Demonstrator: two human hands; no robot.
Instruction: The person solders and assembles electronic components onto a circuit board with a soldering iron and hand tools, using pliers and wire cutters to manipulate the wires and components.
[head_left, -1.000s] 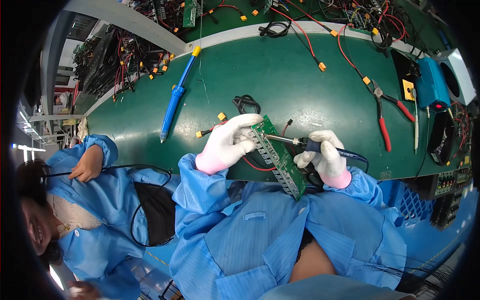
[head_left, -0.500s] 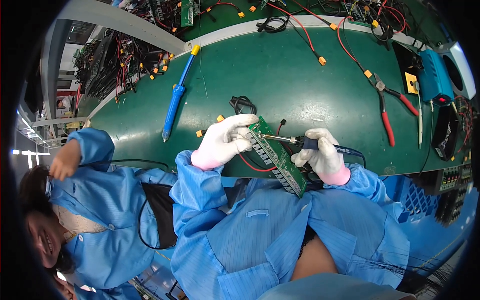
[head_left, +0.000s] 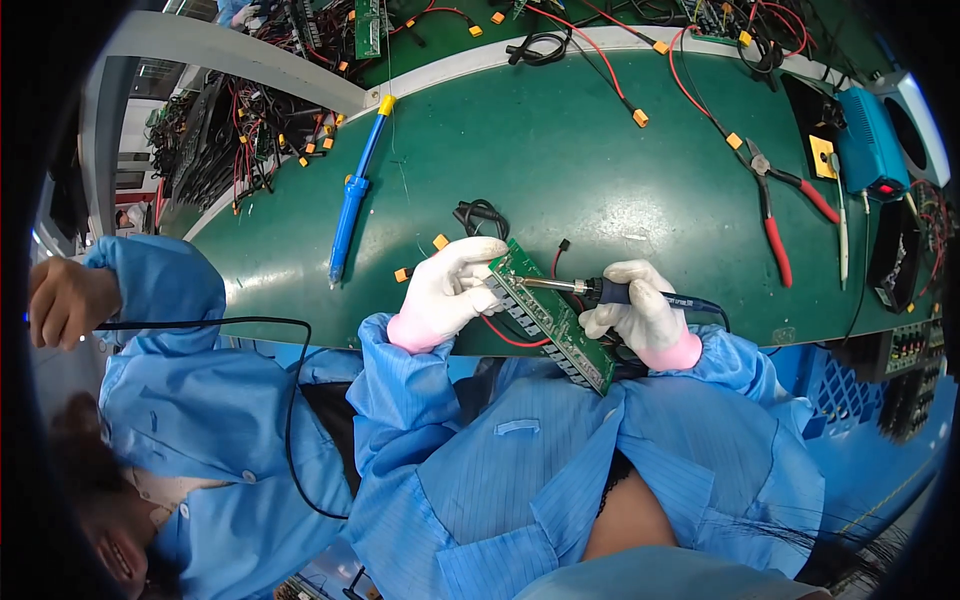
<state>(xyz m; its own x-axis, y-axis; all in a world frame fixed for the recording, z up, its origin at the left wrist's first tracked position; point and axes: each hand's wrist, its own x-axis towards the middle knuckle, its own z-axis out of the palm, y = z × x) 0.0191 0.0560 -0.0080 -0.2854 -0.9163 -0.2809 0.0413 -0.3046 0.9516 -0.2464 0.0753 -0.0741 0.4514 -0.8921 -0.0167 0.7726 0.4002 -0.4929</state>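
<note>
My gloved left hand (head_left: 449, 292) is closed on the upper left end of a long green circuit board (head_left: 556, 322), which tilts down to the right over the table's near edge. A soldering iron (head_left: 612, 291) lies in the closed fingers of my gloved right hand (head_left: 647, 314). Its metal tip reaches left to the board's upper end, close to my left fingers; whether it touches cannot be told. Red and black wires pass behind the board, with a red wire (head_left: 512, 340) curving out on its left side. A small black plug (head_left: 563, 245) sticks up beyond it.
On the green table (head_left: 480, 150) lie a blue solder sucker (head_left: 350, 215), red-handled pliers (head_left: 768, 205) and a coiled black cable (head_left: 482, 215). A teal soldering station (head_left: 870, 145) stands at the right. At the left, a co-worker's hand (head_left: 72, 302) holds a black cable (head_left: 230, 322).
The co-worker's hand has moved left and down, drawing the black cable out. My left hand and the board's upper end have shifted slightly down; the soldering iron stays at the board.
</note>
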